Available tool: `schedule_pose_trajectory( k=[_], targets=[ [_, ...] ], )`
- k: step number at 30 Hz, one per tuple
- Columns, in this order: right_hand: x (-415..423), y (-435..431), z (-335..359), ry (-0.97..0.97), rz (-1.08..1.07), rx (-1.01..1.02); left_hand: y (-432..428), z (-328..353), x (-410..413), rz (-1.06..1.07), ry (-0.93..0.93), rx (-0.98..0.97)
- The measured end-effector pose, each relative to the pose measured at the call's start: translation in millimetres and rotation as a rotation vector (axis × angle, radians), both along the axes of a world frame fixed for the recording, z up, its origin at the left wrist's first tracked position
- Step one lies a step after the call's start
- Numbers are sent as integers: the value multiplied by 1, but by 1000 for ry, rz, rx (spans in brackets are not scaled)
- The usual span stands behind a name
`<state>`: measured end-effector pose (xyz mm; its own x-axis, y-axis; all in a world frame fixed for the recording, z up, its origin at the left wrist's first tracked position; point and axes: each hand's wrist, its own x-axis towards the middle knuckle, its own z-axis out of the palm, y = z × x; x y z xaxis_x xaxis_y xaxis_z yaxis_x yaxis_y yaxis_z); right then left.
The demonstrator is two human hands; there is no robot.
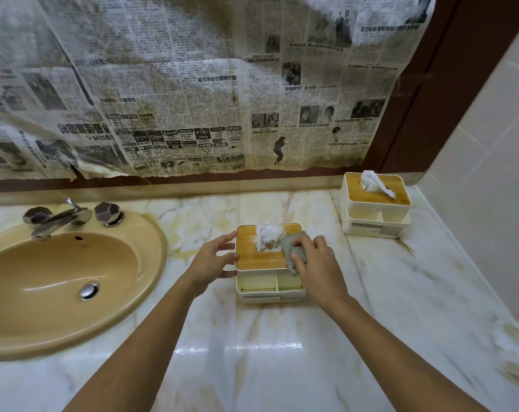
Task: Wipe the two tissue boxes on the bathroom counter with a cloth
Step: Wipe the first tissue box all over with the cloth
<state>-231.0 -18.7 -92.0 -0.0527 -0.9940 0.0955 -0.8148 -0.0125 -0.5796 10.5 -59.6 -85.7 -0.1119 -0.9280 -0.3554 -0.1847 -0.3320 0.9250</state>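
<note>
Pressing the cloth (288, 248) on the wooden lid of the near box (258, 258), the right hand (320, 263) has its fingers bent over the grey cloth and holds it against the right part of the lid, just beside the tissue (267, 236) that sticks out of the slot. The left hand (210, 263) is spread quite wide, and its fingertips touch the left end of this box, I think to keep it from sliding. The near box stands on the counter (282, 352) directly in front of the person, between the two hands. Its long axis goes from left to right, and its open front compartments point toward the person. The far box (374, 217) stands well apart, behind and to the right, in the corner by the tiled wall. Its long axis also goes about left to right, only a little turned, and its front also faces roughly toward the person. It is much nearer to the right hand, so that hand with the cloth would probably reach it more easily. In my judgement the lid of the near box is still being wiped, and the far box looks not yet touched.
</note>
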Motion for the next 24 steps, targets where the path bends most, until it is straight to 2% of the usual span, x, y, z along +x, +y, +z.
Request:
schedule_pose_trajectory(
  k=[6,12,20,24],
  targets=[
    [3,-34,-1,173,-36,95,-3,0,-3,-6,-61,-20],
    [8,-53,3,54,44,172,3,-1,-10,51,-62,-24],
    [14,1,-13,85,6,139,4,0,-15,114,-69,-19],
    [17,-8,-13,52,-32,182,3,-1,-16,114,-92,-36]
  ],
)
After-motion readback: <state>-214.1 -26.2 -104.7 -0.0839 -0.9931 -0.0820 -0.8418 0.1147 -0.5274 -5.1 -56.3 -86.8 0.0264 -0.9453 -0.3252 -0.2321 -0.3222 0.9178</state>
